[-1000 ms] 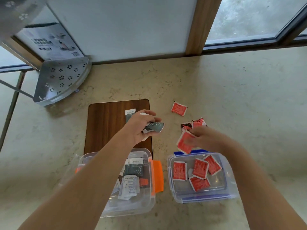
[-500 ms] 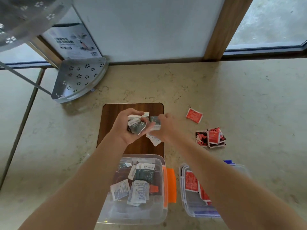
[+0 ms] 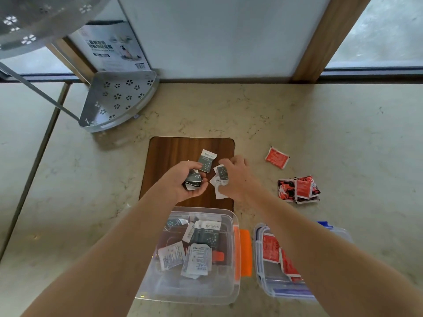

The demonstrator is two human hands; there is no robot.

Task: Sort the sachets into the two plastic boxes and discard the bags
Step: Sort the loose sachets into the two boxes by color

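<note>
My left hand (image 3: 183, 183) is cupped around a bunch of grey-and-white sachets (image 3: 193, 180) above the wooden board (image 3: 174, 152). My right hand (image 3: 235, 177) grips more grey-and-white sachets (image 3: 220, 177) just to the right. One grey sachet (image 3: 206, 160) lies loose on the board. The clear box with orange clips (image 3: 229, 291) in front holds several grey and white sachets. The clear box with blue clips (image 3: 263, 282), partly hidden by my right arm, holds red sachets. A pile of red sachets (image 3: 298, 189) and a single red sachet (image 3: 277, 157) lie on the counter.
A perforated metal corner shelf (image 3: 119, 99) stands at the back left, its packaging card (image 3: 109, 46) leaning behind it. A wall panel and window frame close off the back. The counter edge runs down the left side.
My right hand left the red sachets by the blue-clip box, crossed left to the board and took hold of grey sachets. My left hand kept its bunch. The camera view shifted.
</note>
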